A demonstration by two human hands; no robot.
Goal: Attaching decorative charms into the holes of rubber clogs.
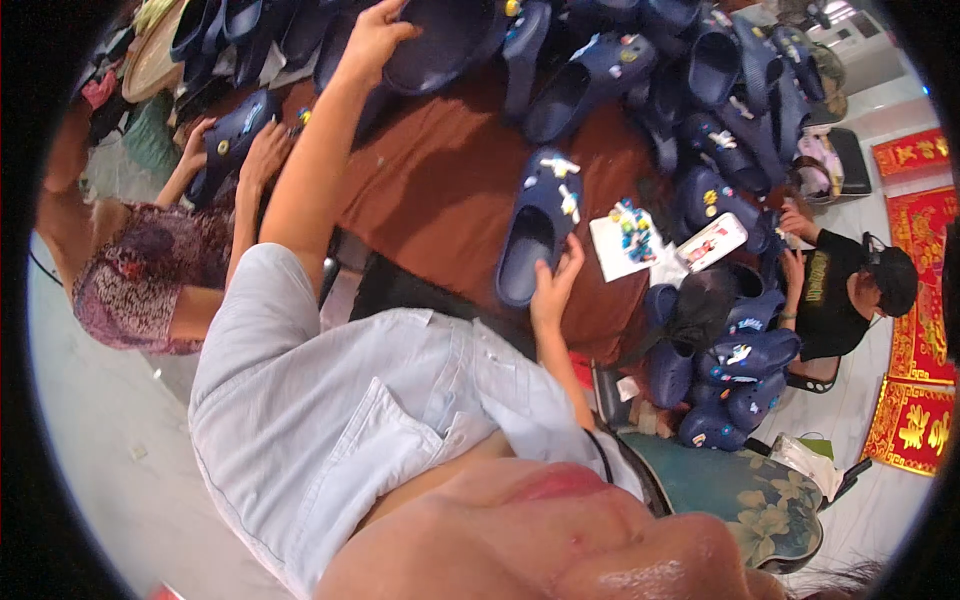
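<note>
A navy blue clog (pixel 535 215) with white and yellow charms on its toe lies on the brown table cover (pixel 440 200). My right hand (pixel 555 285) holds this clog at the heel end, with the thumb at its rim and the fingers along its side. Up at the top edge, my left hand (pixel 375 45) grips the edge of another dark blue clog (pixel 440 55), which is partly cut off by the frame. To the right of my right hand lies a white sheet (pixel 612 262) with a small heap of blue, white and green charms (pixel 634 228).
Piles of navy clogs (pixel 715 60) cover the table's far and right sides. A white rounded case (pixel 712 243) lies beside the charms. On the left a co-worker's hands (pixel 262 150) hold a clog; on the right another person (pixel 840 290) reaches among clogs. A floral chair (pixel 760 500) stands lower right.
</note>
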